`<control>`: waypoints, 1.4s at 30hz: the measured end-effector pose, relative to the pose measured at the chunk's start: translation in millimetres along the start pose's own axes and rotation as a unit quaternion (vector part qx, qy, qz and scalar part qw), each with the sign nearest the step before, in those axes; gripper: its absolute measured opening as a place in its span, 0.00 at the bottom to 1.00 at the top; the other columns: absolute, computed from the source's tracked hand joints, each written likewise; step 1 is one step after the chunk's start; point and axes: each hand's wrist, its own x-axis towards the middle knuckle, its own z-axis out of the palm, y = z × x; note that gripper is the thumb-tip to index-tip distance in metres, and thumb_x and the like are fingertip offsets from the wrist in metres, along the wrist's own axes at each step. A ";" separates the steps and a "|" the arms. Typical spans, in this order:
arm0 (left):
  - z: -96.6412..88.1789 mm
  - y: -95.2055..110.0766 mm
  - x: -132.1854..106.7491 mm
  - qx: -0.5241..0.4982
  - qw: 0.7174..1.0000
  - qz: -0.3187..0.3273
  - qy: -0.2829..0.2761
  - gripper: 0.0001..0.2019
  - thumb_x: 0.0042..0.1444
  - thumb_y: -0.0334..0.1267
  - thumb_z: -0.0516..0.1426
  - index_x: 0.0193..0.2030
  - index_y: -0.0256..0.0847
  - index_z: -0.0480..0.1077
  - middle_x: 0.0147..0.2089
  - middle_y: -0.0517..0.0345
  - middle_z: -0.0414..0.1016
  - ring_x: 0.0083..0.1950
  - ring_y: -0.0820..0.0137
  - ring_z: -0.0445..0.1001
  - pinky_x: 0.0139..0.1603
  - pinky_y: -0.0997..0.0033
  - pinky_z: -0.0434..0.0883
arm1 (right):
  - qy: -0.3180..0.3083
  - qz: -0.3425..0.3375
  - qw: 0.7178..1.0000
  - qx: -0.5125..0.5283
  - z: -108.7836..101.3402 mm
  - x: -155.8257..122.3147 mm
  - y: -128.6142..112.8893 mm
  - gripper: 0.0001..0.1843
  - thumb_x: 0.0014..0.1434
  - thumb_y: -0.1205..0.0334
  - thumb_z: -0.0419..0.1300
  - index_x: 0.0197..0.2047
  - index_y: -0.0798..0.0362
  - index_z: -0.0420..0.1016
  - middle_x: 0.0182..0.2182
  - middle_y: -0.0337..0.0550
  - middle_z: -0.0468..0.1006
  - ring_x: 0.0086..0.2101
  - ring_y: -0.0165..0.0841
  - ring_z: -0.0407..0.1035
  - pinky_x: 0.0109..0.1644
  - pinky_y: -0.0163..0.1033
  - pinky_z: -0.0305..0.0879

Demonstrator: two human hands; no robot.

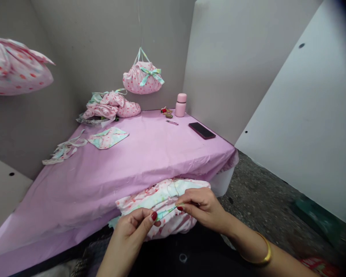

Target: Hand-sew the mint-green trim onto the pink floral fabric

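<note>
A bunched pink and mint printed cloth piece (161,196) lies in my lap at the front edge of the table. My left hand (132,227) pinches its near fold between thumb and fingers. My right hand (203,206) is closed on the same cloth at a green strip (168,211), thumb and fingertips pressed together. A gold bangle sits on my right wrist. A thin thread loops over the cloth near my right fingers.
The table has a pink cover (150,157). On it lie a black phone (202,130), a pink bottle (180,104), small snips (172,122), thread spools (167,112), folded cloth pieces (108,137) and a heap of finished pouches (111,106). One pouch (143,79) hangs at the back wall.
</note>
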 end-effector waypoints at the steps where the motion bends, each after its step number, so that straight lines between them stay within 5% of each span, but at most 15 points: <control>1: 0.0 -0.1 0.4 -0.004 1.000 0.000 -0.002 0.16 0.54 0.49 0.54 0.23 0.39 0.66 0.22 0.65 0.60 0.25 0.73 0.55 0.27 0.74 0.55 | 0.000 0.001 1.000 0.000 0.0 -0.1 0.3 0.07 0.58 0.67 0.57 0.35 0.56 0.77 0.26 0.42 0.78 0.26 0.27 0.70 0.30 0.29 0.64; 6: -0.7 -0.3 0.5 -0.071 0.997 -0.022 -0.032 0.16 0.54 0.49 0.55 0.26 0.38 0.70 0.21 0.65 0.62 0.23 0.75 0.55 0.25 0.76 0.54 | 0.004 0.001 1.000 0.011 -0.7 0.1 3.2 0.06 0.57 0.69 0.58 0.35 0.57 0.77 0.27 0.43 0.79 0.27 0.27 0.71 0.31 0.29 0.64; 11: -0.3 -1.8 -2.5 -0.106 0.993 -0.052 -0.012 0.12 0.53 0.44 0.55 0.42 0.42 0.74 0.21 0.67 0.67 0.22 0.74 0.60 0.27 0.76 0.59 | 0.008 -0.004 1.000 0.015 -1.1 -0.4 5.2 0.06 0.57 0.69 0.58 0.36 0.56 0.77 0.27 0.43 0.79 0.28 0.27 0.71 0.31 0.30 0.64; 18: -0.8 2.9 -5.5 -0.060 0.998 -0.016 -0.013 0.14 0.51 0.36 0.56 0.45 0.43 0.73 0.35 0.58 0.76 0.39 0.67 0.71 0.39 0.73 0.64 | 0.011 -0.001 1.000 0.009 -2.2 -0.3 3.4 0.07 0.59 0.66 0.57 0.36 0.56 0.77 0.26 0.44 0.78 0.26 0.28 0.71 0.30 0.31 0.64; 22: -3.3 3.6 -2.7 0.022 0.998 0.025 -0.059 0.11 0.56 0.43 0.53 0.37 0.41 0.73 0.33 0.58 0.74 0.36 0.66 0.70 0.37 0.72 0.64 | 0.011 -0.007 1.000 -0.001 -2.7 1.6 0.3 0.07 0.58 0.67 0.57 0.36 0.57 0.77 0.26 0.43 0.78 0.26 0.27 0.70 0.29 0.30 0.64; 27: -5.2 8.0 -2.7 0.175 0.980 0.089 -0.019 0.11 0.58 0.42 0.50 0.31 0.42 0.70 0.29 0.59 0.72 0.32 0.66 0.69 0.35 0.72 0.63 | 0.014 -0.038 0.999 -0.023 -2.6 4.0 -3.8 0.08 0.59 0.66 0.56 0.36 0.57 0.77 0.24 0.43 0.78 0.24 0.26 0.68 0.28 0.29 0.62; 31: -5.9 13.4 -7.3 0.135 0.987 0.078 -0.023 0.10 0.58 0.42 0.51 0.34 0.43 0.71 0.35 0.57 0.75 0.37 0.64 0.70 0.39 0.71 0.63 | 0.014 -0.037 0.999 -0.027 -2.9 4.3 -5.1 0.10 0.61 0.64 0.55 0.35 0.57 0.77 0.24 0.43 0.77 0.23 0.26 0.68 0.27 0.29 0.62; 42: -4.4 10.9 -6.1 -0.008 1.000 0.008 -0.016 0.11 0.54 0.43 0.55 0.25 0.40 0.68 0.23 0.65 0.61 0.24 0.73 0.57 0.24 0.75 0.56 | 0.015 -0.035 0.999 -0.012 -4.2 2.7 -3.7 0.08 0.59 0.66 0.57 0.35 0.58 0.77 0.23 0.43 0.77 0.24 0.27 0.69 0.27 0.29 0.62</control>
